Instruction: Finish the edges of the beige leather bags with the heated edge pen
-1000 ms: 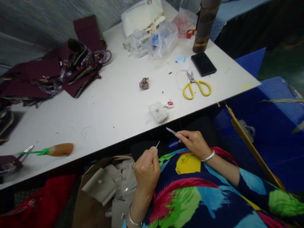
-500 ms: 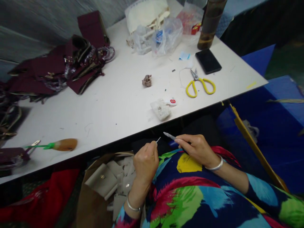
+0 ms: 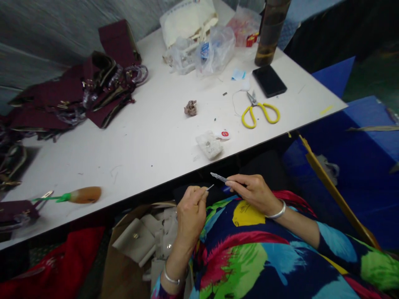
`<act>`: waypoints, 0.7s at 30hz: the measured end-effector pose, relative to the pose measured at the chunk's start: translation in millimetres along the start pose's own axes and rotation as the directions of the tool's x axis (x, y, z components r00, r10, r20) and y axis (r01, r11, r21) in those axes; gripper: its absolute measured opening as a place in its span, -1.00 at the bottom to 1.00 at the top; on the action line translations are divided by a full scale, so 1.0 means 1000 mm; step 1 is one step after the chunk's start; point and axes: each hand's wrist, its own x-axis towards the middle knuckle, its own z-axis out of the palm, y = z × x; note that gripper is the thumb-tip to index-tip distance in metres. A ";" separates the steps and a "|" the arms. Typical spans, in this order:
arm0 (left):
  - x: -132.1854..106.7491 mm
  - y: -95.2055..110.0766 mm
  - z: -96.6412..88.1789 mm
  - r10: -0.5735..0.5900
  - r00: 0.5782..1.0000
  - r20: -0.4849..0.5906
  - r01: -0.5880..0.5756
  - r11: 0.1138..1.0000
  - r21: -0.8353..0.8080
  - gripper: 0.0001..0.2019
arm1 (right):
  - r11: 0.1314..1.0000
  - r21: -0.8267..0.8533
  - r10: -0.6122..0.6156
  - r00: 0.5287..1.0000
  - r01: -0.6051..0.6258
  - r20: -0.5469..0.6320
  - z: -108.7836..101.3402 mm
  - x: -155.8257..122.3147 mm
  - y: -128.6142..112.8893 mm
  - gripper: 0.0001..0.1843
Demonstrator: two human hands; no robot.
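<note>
My left hand (image 3: 191, 211) is closed in a pinch, with the end of a thin pale strip (image 3: 210, 187) sticking out past the thumb and forefinger. My right hand (image 3: 254, 193) grips a slim grey pen-like tool (image 3: 218, 177), its whitish tip pointing left. The tool's tip lies just above the strip, apart from it. Both hands are over the lap, in front of the table edge. A whitish crumpled lump (image 3: 209, 145) sits on the table beyond them, beside a white piece with a red mark (image 3: 224, 134).
On the white table (image 3: 137, 137) lie yellow-handled scissors (image 3: 261, 110), a black phone (image 3: 269, 81) and a dark bottle (image 3: 271, 33). Maroon bags (image 3: 62, 97) are heaped at left, near an amber glue bottle (image 3: 85, 195). Beige pouches (image 3: 137, 241) fill a carton below.
The right hand and its tool have shifted slightly left, bringing the tip over the strip. The strip now lies flatter, pointing more to the right. The view has shifted a little.
</note>
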 end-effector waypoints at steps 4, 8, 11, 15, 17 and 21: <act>0.004 -0.002 0.000 -0.329 0.934 0.137 0.357 0.856 -0.374 -0.81 | 0.998 -0.007 -0.057 0.998 0.057 -0.022 0.002 -0.002 -0.001 -0.77; 0.005 -0.004 -0.003 -0.367 0.912 0.185 0.410 0.783 -0.469 -0.80 | 0.981 -0.080 -0.179 0.984 0.179 0.009 0.002 -0.002 0.001 -0.75; 0.005 -0.004 0.000 -0.335 0.920 0.201 0.391 0.789 -0.474 -0.80 | 0.934 -0.203 -0.285 0.956 0.293 0.070 0.003 -0.003 0.003 -0.74; 0.004 0.002 0.013 -0.381 0.849 0.367 0.525 0.520 -0.674 -0.74 | 0.857 -0.346 -0.338 0.923 0.382 0.182 0.007 -0.005 0.004 -0.68; 0.002 0.007 0.017 -0.400 0.797 0.453 0.589 0.347 -0.730 -0.69 | 0.832 -0.383 -0.328 0.913 0.401 0.244 0.007 -0.005 0.005 -0.67; -0.004 0.015 0.014 -0.409 0.751 0.518 0.635 0.234 -0.736 -0.67 | 0.831 -0.450 -0.266 0.944 0.328 0.195 0.002 0.002 0.013 -0.67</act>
